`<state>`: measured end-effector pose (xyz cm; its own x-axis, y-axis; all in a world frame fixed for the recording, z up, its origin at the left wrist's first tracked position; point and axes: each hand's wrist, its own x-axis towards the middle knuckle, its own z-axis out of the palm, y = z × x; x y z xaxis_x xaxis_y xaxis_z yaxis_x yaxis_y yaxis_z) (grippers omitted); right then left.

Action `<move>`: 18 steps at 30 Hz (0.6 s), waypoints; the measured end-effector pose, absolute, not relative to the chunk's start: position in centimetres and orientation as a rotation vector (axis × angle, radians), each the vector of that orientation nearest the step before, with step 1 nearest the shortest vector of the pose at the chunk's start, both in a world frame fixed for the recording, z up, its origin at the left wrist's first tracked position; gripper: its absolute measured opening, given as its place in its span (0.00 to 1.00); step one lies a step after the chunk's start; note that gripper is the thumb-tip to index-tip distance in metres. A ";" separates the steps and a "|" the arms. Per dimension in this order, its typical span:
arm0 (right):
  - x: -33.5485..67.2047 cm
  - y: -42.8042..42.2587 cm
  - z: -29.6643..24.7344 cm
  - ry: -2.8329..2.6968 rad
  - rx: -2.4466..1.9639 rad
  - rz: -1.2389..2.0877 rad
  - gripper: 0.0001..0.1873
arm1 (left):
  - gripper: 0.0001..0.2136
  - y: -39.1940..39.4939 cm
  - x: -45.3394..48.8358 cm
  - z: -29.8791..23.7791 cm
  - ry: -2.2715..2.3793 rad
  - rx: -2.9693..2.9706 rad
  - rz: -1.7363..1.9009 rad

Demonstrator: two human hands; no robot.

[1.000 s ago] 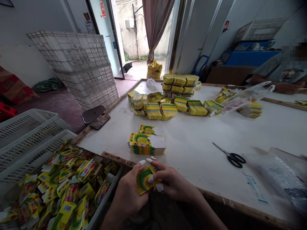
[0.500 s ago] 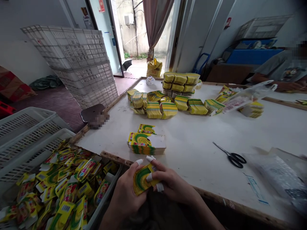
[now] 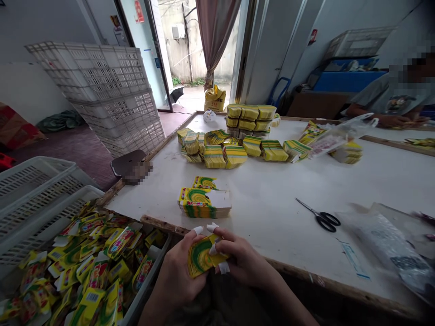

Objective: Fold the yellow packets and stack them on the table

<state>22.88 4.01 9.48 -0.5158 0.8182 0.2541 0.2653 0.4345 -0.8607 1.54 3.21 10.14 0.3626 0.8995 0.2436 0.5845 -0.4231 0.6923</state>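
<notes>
A yellow and green printed carton [image 3: 200, 257] is held between both hands, just off the table's near edge. My left hand [image 3: 181, 267] grips its left side, thumb along the top edge. My right hand [image 3: 238, 256] pinches the right end, where a flap shows. White covers wrap several fingertips. Beyond the hands, a stack of flat cartons [image 3: 204, 209] lies on the white table [image 3: 265, 194], with another flat carton [image 3: 205, 182] behind it. To the left, a plastic crate [image 3: 149, 276] holds many folded cartons [image 3: 98, 271].
Bundled cartons [image 3: 251, 118] are piled at the back of the table. Black-handled scissors [image 3: 326, 222] and a clear plastic bag [image 3: 390, 244] lie to the right. White crates [image 3: 112, 86] stand stacked at left. A person [image 3: 390, 104] sits at far right.
My right fingers have shifted slightly at the carton's right end, which shows a flap more plainly. The left hand keeps its hold. The camera view has turned slightly right.
</notes>
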 end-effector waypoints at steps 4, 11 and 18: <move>21.2 3.1 7.1 -1.881 -0.957 0.985 0.34 | 0.31 3.0 2.0 9.2 1.356 2.137 0.956; 19.9 4.8 7.0 -1.819 -1.027 0.883 0.40 | 0.26 3.5 0.1 7.7 1.473 1.363 1.531; 19.2 12.3 8.1 -1.752 -1.407 0.464 0.23 | 0.25 4.7 -1.7 7.1 1.283 0.208 1.750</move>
<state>19.18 12.31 8.06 -0.0374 0.9298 0.3661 0.6270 0.3070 -0.7160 -1.68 4.67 7.07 -0.5580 0.7466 -0.3622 -0.5702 -0.0279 0.8210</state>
